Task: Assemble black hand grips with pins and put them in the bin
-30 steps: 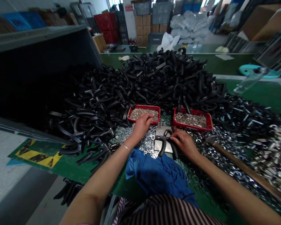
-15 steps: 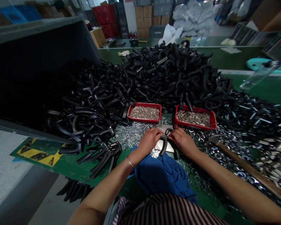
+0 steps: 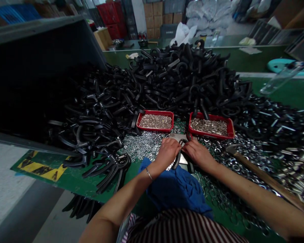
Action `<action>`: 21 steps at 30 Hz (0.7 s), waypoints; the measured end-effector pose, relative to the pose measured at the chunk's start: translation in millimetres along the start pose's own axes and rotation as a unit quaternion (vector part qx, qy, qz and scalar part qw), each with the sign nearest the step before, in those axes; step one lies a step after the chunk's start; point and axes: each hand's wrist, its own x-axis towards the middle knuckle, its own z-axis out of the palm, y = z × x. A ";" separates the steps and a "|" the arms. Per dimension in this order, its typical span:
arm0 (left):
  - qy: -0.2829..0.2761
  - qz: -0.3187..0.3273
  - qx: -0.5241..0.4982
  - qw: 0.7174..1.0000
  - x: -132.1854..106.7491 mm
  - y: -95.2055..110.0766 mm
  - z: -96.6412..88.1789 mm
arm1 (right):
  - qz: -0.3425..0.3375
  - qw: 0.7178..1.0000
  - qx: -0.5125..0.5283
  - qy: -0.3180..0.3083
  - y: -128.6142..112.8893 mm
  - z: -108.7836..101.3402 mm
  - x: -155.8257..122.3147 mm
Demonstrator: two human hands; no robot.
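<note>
- A high heap of curved black plastic parts (image 3: 167,77) fills the bench beyond the hands and continues into the mouth of a tipped grey plastic crate (image 3: 44,27) at left.
- Small silver metal washers (image 3: 142,145) lie loose at left; a hammer with a wooden handle (image 3: 260,173) lies over metal rings at right, near short silver cylinders (image 3: 297,179).
- A crumpled blue cloth (image 3: 178,190) lies at the near edge, before the hands.
- Left red rectangular tray (image 3: 154,129): tiny pale metal pieces. Right red rectangular tray (image 3: 210,135): slender silvery pins; black parts overhang its far rim.
- Work item: a black, curved-handled part (image 3: 177,160), over a flat grey metal plate (image 3: 184,160); upper end partly hidden by fingers.
- Right hand (image 3: 199,153): fingertips pinching the item's upper end. Left hand (image 3: 168,152): fingertips at the same spot; cannot tell what they grasp.
</note>
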 end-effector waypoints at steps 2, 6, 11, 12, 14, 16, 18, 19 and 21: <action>0.001 0.016 0.014 1.000 -0.6 1.6 1.7 | 0.021 0.997 0.069 0.016 3.6 -2.2 -3.3; -0.002 0.053 0.057 0.997 -2.0 3.7 3.7 | 0.099 0.982 0.142 0.076 16.0 -16.0 -21.9; -0.019 0.107 0.103 0.989 -1.1 2.4 6.9 | 0.160 0.984 0.067 0.049 41.9 -48.5 -80.3; -0.019 0.113 0.103 0.988 -0.6 1.7 7.8 | 0.168 0.984 0.043 0.041 48.8 -55.0 -95.2; -0.012 0.109 0.095 0.989 0.3 0.3 9.2 | 0.186 0.982 -0.010 0.026 62.5 -66.2 -124.6; -0.002 0.098 0.088 0.991 0.8 -0.9 9.7 | 0.209 0.976 -0.058 0.004 73.5 -74.6 -149.9; 0.000 0.103 0.083 0.991 0.8 -1.2 9.1 | 0.237 0.967 -0.090 -0.017 79.3 -80.1 -168.0; 0.000 0.106 0.079 0.991 0.7 -1.1 8.4 | 0.246 0.964 -0.094 -0.026 80.4 -81.9 -174.0; -0.002 0.107 0.067 0.992 0.4 -0.1 6.7 | 0.254 0.962 -0.090 -0.035 80.0 -83.8 -180.6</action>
